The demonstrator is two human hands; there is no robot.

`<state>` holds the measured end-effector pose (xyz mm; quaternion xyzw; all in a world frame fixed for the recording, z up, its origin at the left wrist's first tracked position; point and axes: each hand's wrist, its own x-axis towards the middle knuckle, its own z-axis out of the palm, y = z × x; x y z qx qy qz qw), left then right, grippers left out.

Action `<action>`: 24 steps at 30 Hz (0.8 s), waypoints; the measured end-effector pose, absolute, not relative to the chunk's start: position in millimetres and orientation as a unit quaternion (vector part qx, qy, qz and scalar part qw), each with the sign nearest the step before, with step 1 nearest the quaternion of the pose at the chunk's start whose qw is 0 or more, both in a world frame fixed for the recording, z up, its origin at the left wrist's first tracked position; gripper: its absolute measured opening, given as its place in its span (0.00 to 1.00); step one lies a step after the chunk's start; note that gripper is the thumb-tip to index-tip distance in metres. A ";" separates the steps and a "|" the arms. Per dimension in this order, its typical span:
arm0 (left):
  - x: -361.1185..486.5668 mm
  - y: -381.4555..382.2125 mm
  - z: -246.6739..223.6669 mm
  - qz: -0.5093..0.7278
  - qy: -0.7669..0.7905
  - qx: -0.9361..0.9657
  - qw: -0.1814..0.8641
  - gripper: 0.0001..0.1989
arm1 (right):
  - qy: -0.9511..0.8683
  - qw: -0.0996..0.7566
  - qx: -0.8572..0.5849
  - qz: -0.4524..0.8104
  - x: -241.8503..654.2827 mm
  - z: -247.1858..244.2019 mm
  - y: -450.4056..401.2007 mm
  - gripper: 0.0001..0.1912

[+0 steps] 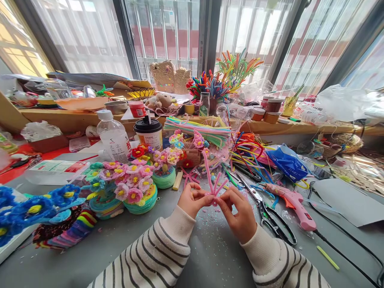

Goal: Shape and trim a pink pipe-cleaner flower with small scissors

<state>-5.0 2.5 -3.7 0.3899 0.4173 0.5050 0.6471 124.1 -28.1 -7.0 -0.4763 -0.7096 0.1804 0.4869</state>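
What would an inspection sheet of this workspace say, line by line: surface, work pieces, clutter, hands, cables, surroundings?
Surface: gray tabletop, sprinkled with small pale specks.
Work pieces: pink fuzzy stems, fanning upward.
Clutter: scissors and glue gun at right; flower-topped pots, bottle and lidded cup at left.
Hands: left hand and right hand both pinch the stems near their base.
Cables: black cord runs from the glue gun.
Surroundings: crowded ledge, windows behind.
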 end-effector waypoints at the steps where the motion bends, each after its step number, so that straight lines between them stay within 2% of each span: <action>1: -5.1 2.5 -3.6 0.504 0.416 0.395 0.646 0.25 | -0.711 0.485 -0.477 0.176 124.0 -6.4 -28.5 0.09; 7: -4.6 2.0 -2.1 0.492 0.391 0.426 0.651 0.24 | -0.703 0.486 -0.476 0.207 124.7 -7.6 -27.0 0.09; 16: -5.7 4.4 -7.8 0.463 0.399 0.376 0.696 0.24 | -0.681 0.511 -0.484 0.201 122.2 -8.4 -29.6 0.09; 24: -5.2 5.1 -7.9 0.493 0.390 0.384 0.676 0.25 | -0.644 0.507 -0.471 0.326 124.8 -11.5 -23.1 0.08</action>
